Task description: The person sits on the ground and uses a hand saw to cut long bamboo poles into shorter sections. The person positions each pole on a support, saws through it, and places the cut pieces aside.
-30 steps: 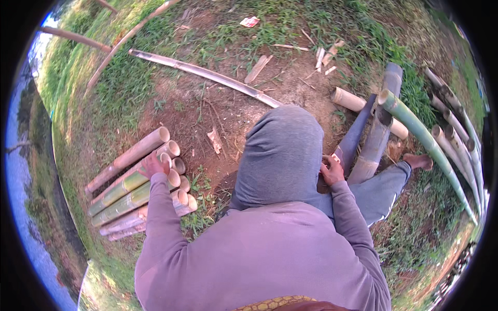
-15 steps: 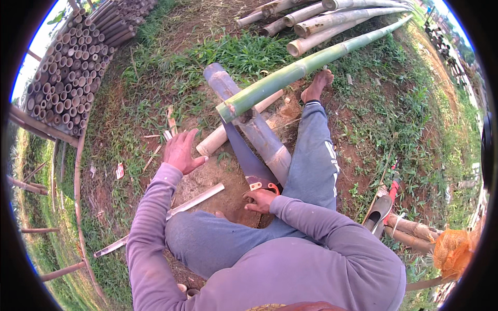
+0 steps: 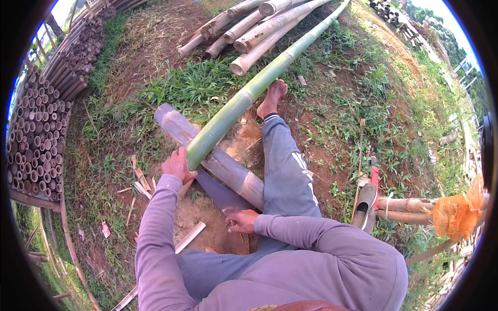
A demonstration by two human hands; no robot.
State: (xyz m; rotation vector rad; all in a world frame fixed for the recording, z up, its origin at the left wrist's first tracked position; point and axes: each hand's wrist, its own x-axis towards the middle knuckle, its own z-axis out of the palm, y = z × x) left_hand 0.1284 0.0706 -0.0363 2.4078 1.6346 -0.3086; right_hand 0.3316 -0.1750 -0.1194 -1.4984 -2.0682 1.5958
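A: State of the left grip (image 3: 177, 165)?

B: At the near end of the green bamboo pole (image 3: 249, 95), fingers touching its edge. Whether closed firmly around it: cannot tell.

A: Pole position?

B: Lies crosswise over the thick grey bamboo log (image 3: 175, 124), near end just past the log's side; runs up and right beside the pale bamboo poles (image 3: 277, 25).

A: And the right grip (image 3: 242, 220)?

B: At the handle end of the handsaw (image 3: 219, 188), fingers curled; handle mostly hidden, closure cannot be told. Blade slants up-left toward the pole's near end.
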